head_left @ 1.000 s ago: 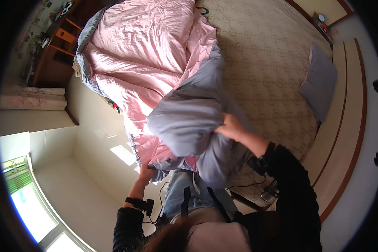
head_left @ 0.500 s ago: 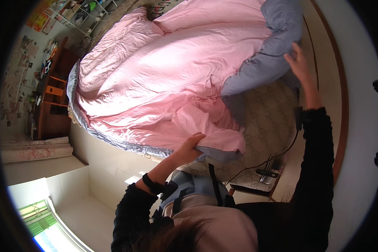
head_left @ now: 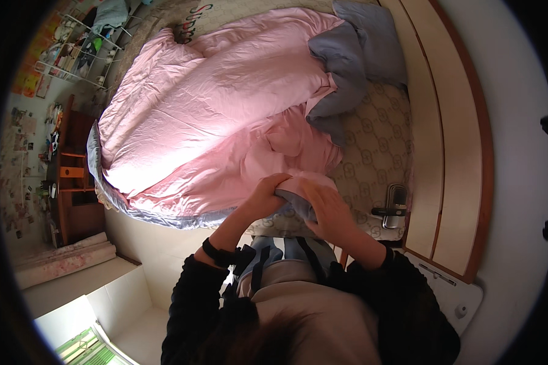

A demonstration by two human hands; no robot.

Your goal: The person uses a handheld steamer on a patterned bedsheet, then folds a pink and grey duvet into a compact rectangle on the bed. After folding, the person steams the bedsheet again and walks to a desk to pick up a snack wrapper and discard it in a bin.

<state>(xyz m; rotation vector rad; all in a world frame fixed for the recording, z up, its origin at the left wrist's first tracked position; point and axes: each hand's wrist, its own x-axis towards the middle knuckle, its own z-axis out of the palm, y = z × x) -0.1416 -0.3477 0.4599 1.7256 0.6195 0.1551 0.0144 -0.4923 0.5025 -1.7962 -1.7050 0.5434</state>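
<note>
A large quilt (head_left: 225, 91), pink on one face and grey-blue on the other, spreads rumpled over the bed. At its near edge my left hand (head_left: 266, 196) is closed round a bunched corner, thumb on the pink side. My right hand (head_left: 332, 213) lies against the same corner just to the right, its fingers bent over the fabric with the grey-blue underside showing between the hands. Along the right, a grey-blue part of the quilt (head_left: 341, 67) is folded over and turned up. The right fingertips are partly hidden by the cloth.
The patterned mattress cover (head_left: 377, 140) shows right of the quilt. A metal case-like object with a black strap (head_left: 396, 210) lies there near the cream headboard (head_left: 450, 152). At left stand a brown wooden desk (head_left: 79, 182) and a white rack (head_left: 67, 67).
My right hand has come from the far right side of the quilt down to the near corner beside my left hand. The right-hand grey-blue edge now lies farther left.
</note>
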